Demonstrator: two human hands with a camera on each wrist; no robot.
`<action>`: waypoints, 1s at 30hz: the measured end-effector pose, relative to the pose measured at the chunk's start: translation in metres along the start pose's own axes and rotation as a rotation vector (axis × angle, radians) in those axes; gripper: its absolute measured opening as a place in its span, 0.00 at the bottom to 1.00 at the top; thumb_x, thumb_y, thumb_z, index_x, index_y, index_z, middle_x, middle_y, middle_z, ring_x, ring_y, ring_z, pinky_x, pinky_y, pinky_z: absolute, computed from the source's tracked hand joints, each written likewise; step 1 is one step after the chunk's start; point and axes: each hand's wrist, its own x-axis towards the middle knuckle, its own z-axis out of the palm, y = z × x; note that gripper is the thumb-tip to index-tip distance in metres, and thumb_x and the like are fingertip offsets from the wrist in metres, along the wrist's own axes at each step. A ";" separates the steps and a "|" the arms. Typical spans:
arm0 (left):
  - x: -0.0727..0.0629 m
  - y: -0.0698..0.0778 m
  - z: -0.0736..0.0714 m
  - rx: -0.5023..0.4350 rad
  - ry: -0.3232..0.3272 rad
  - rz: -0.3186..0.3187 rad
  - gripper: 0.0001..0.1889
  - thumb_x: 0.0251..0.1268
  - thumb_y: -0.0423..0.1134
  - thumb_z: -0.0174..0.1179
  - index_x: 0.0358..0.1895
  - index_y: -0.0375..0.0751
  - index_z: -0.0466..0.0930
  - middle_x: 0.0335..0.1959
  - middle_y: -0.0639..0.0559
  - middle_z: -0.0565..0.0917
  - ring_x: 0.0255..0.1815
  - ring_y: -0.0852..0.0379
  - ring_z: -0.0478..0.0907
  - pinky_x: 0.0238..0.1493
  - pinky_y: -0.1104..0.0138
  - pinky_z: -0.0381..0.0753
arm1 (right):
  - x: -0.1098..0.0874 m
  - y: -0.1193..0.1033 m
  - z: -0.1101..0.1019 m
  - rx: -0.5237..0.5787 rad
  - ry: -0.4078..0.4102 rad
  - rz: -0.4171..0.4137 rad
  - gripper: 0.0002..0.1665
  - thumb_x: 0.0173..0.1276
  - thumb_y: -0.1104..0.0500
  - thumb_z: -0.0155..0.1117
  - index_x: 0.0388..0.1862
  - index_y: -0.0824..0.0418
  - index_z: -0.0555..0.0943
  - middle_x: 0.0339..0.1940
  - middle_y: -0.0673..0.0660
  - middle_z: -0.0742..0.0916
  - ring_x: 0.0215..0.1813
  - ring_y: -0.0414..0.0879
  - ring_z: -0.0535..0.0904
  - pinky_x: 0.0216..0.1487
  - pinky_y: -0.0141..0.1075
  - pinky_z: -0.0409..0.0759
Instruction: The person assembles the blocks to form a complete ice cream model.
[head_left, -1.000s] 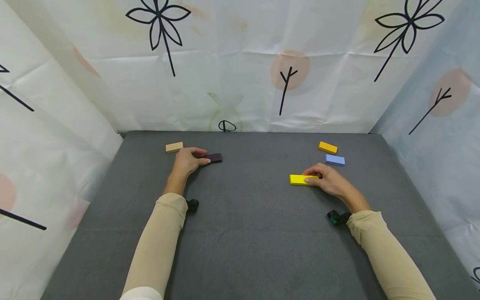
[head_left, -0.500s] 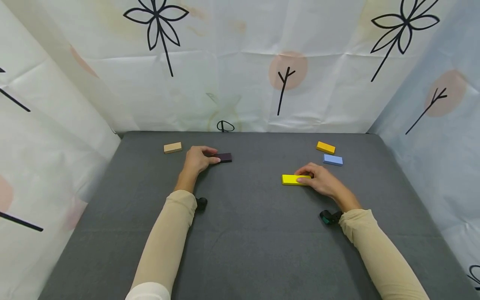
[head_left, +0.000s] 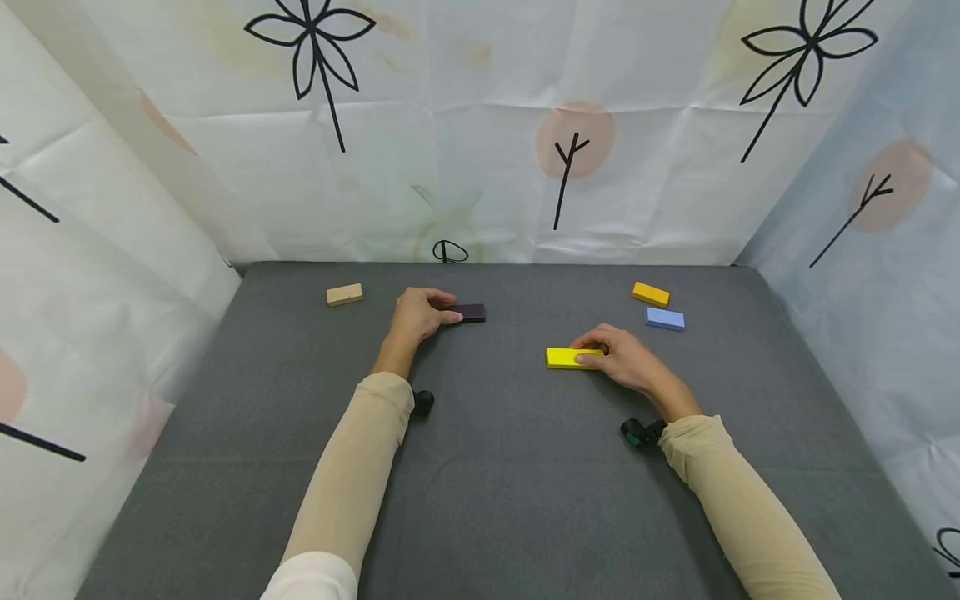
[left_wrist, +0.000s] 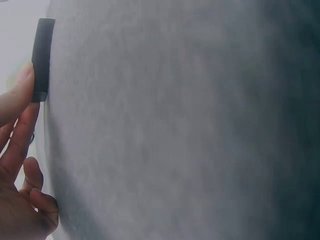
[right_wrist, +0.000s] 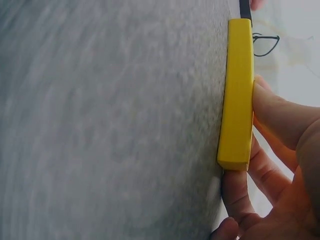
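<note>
Our right hand [head_left: 621, 357] has fingers clamped on the yellow block [head_left: 561, 358]; beyond it, leftward, our left hand [head_left: 418, 318] pinches the dark block [head_left: 473, 312]. Both are gripped, but apart; tan block [head_left: 344, 295], orange block [head_left: 650, 293], blue block [head_left: 664, 319] lie unheld beyond the yellow block

Smooth yellow block [right_wrist: 237, 95], matt dark block [head_left: 472, 313], matt grey cloth [head_left: 510, 500]

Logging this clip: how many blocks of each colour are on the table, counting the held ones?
Tan block: 1
Dark block: 1
Bright yellow block: 1
Orange-yellow block: 1
Light blue block: 1
Total: 5
</note>
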 end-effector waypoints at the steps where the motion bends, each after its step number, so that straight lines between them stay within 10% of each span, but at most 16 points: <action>1: 0.000 0.001 0.001 -0.001 0.001 0.002 0.19 0.58 0.44 0.76 0.54 0.51 0.89 0.54 0.51 0.89 0.65 0.46 0.77 0.69 0.50 0.75 | 0.001 -0.001 0.001 -0.003 0.000 0.000 0.15 0.75 0.56 0.65 0.55 0.61 0.86 0.50 0.60 0.84 0.45 0.48 0.73 0.46 0.38 0.71; 30: 0.004 0.038 0.038 0.089 -0.019 -0.014 0.18 0.57 0.48 0.76 0.52 0.58 0.89 0.53 0.56 0.89 0.62 0.48 0.79 0.69 0.50 0.74 | 0.017 -0.031 0.019 -0.031 0.034 0.070 0.15 0.73 0.55 0.67 0.55 0.58 0.87 0.51 0.60 0.85 0.53 0.57 0.77 0.53 0.54 0.63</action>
